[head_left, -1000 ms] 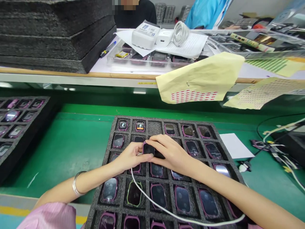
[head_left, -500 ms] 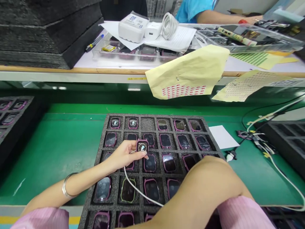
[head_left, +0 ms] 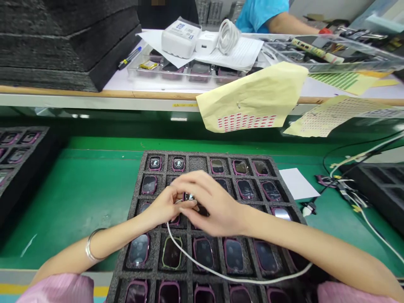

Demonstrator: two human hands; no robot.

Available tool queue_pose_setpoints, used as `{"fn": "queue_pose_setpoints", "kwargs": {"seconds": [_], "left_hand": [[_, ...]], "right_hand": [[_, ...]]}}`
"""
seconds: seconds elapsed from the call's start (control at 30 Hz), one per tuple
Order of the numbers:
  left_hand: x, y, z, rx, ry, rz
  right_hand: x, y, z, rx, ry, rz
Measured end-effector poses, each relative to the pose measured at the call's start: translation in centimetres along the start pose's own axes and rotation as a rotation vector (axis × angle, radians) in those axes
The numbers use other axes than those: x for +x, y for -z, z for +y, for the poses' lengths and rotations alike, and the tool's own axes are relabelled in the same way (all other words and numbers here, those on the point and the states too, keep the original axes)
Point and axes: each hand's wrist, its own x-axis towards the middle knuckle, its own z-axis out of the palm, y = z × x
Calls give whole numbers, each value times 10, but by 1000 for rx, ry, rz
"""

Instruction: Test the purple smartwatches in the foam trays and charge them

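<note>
A: Nearest container?
B: Foam tray (head_left: 198,163), pocketed. Front row: purple-cased watches (head_left: 169,291). Next row back has a green-framed watch (head_left: 172,252) among purple ones. White cable (head_left: 221,275) loops across on top. Back left pair in the tray have lit screens.

A: Fingers?
B: Left hand (head_left: 170,204) closed on the held watch (head_left: 190,197), thumb along its near edge; cable comes out below that grip. Right hand (head_left: 211,204) half open around the same watch, thumb nearer, fingers farther, gap between. Contact on that side: can't tell, blurred.

A: Watch position and pointing?
B: Above the middle of the tray, between the hands. Screen lit, facing up toward the wearer. Long axis: can't tell, edges hidden by fingers.

A: Farther out?
B: Second foam tray (head_left: 41,164) at left, purple watches in it. On the shelf, a clear plastic tray (head_left: 176,82) with dark-screened pieces and a yellow piece; papers and a white box (head_left: 181,40) over it. Beyond, a co-worker's blue sleeve (head_left: 261,14).
</note>
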Motion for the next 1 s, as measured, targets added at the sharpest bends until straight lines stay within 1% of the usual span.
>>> {"fn": "queue_pose_setpoints", "kwargs": {"seconds": [0.07, 0.13, 0.2, 0.37, 0.47, 0.63, 0.8, 1.0], "left_hand": [[0, 0, 0, 8, -1, -37], [1, 0, -1, 2, -23, -72], [1, 1, -3, 5, -61, -89], [3, 4, -10, 30, -56, -100], [4, 5, -12, 18, -83, -115], [3, 5, -11, 38, -88, -124], [3, 4, -9, 41, -96, -150], [2, 5, -12, 103, -81, -165]], "right_hand": [[-16, 9, 23, -141, -116, -43], [-31, 10, 37, -166, -186, -70], [-41, 5, 42, -151, -215, -72], [-43, -3, 43, -143, -209, -61], [-42, -2, 43, -152, -187, -64], [-42, 0, 41, -171, -182, -82], [-41, 1, 37, -232, -171, -62], [-40, 0, 36, -258, -215, -62]]}}
